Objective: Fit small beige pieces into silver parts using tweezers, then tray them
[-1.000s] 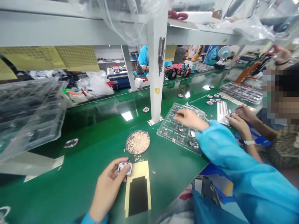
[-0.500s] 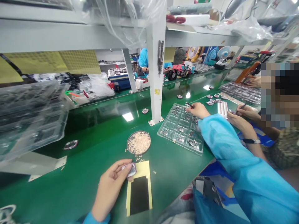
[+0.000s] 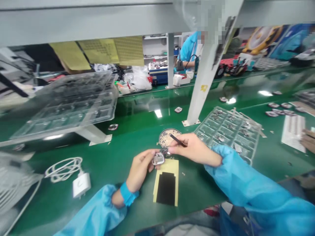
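My left hand (image 3: 142, 167) pinches a small rounded-square smartwatch case (image 3: 158, 158), its open side facing up with a pale rim. My right hand (image 3: 193, 147) grips dark tweezers (image 3: 177, 140) slanting up to the left. Its fingertips meet the case's upper right edge, where a small dark part (image 3: 163, 151) shows; which fingers hold that part I cannot tell. Below the case lies a yellow sheet with a black rectangle (image 3: 166, 188). Just behind my hands stands a round dish (image 3: 167, 136) of tiny pale pieces, partly hidden by my right hand.
A clear compartment tray (image 3: 228, 131) of small parts lies on the right, beside a white post (image 3: 203, 78). Stacked clear trays (image 3: 73, 105) stand at left. A white charger (image 3: 81, 185) with coiled cable lies left of my hands. Another person's hand (image 3: 309, 139) shows at the right edge.
My right hand has come from the compartment tray on the right to the smartwatch case in my left hand. The view has swung left, bringing the charger and cable into sight.
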Demonstrator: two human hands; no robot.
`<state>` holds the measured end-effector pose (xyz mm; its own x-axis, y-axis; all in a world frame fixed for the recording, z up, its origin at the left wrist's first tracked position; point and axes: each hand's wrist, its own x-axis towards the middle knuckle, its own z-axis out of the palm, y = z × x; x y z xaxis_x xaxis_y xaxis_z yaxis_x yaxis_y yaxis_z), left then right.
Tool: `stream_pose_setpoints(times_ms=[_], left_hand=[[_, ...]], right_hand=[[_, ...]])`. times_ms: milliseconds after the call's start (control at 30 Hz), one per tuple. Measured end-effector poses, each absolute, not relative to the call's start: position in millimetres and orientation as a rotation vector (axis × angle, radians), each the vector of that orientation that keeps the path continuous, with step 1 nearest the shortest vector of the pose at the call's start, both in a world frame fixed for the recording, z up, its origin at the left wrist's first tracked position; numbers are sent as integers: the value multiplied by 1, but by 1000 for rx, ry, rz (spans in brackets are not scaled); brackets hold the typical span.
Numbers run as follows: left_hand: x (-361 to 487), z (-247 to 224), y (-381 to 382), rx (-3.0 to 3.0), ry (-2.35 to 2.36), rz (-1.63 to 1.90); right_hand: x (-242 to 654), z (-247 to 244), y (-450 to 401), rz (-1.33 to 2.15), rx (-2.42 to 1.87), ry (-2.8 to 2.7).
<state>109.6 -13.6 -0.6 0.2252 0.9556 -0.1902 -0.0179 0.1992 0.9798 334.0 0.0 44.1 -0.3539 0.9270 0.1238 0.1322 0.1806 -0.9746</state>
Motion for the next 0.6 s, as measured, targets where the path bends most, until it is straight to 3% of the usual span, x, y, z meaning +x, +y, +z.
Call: stream_pose_setpoints(times_ms=[200,600], left_hand=[[106,-3,-14,1122,1026,986],[115,-2,-26,1231,1010,981]], right_hand=[[322,-2,-8,1423,-1114,-1543],[312,0,-11,1390,-1270,-1473]])
